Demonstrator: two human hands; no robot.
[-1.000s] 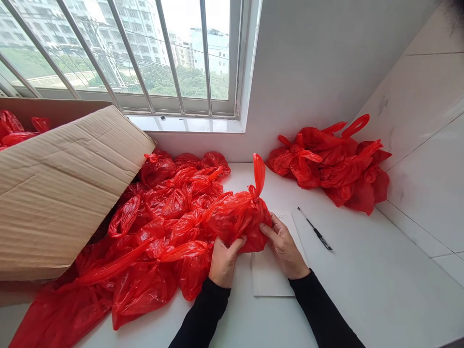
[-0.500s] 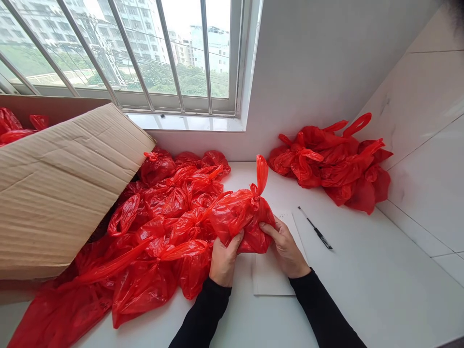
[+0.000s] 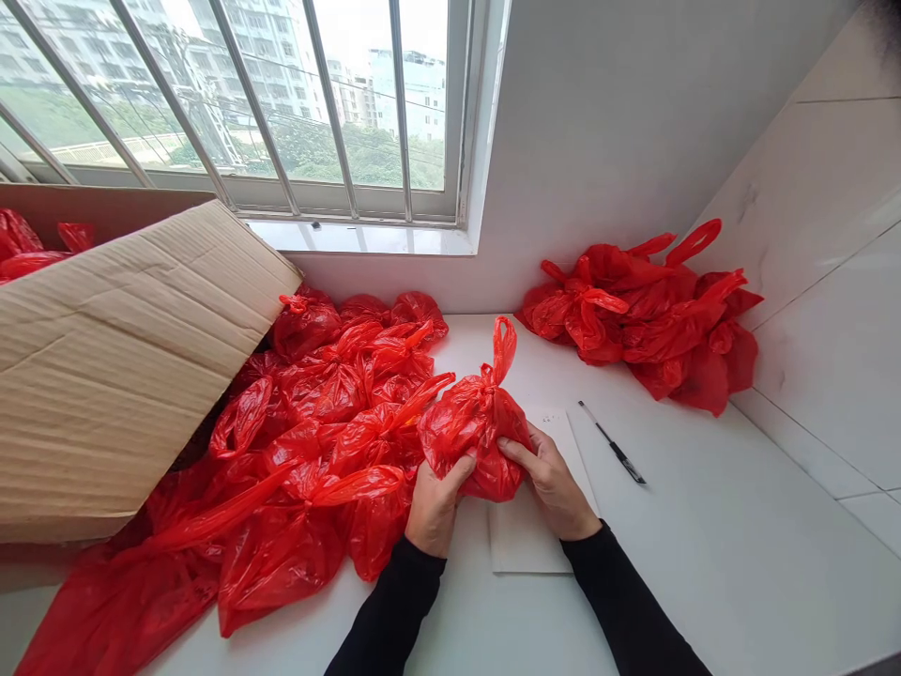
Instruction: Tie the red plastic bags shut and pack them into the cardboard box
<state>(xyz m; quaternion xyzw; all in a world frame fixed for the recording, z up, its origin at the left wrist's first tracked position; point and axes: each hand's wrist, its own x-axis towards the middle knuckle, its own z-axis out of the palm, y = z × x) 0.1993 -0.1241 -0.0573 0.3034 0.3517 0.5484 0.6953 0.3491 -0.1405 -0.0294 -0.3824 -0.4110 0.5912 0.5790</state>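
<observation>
A knotted red plastic bag (image 3: 476, 432) stands upright on the white counter, its tied handle pointing up. My left hand (image 3: 433, 507) grips its lower left side and my right hand (image 3: 551, 483) grips its lower right side, fingers wrapped into the plastic. Under my right hand lies a white sheet of paper (image 3: 525, 540). A large heap of similar red bags (image 3: 316, 441) spreads to the left of the held bag and touches it.
A tipped cardboard box (image 3: 119, 366) on the left spills the heap. Another pile of knotted red bags (image 3: 644, 319) sits in the back right corner. A black pen (image 3: 611, 443) lies right of the paper. Barred window behind, tiled wall on the right.
Both hands have squeezed the bag into a tighter bundle and shifted it slightly right; its handle has dropped lower.
</observation>
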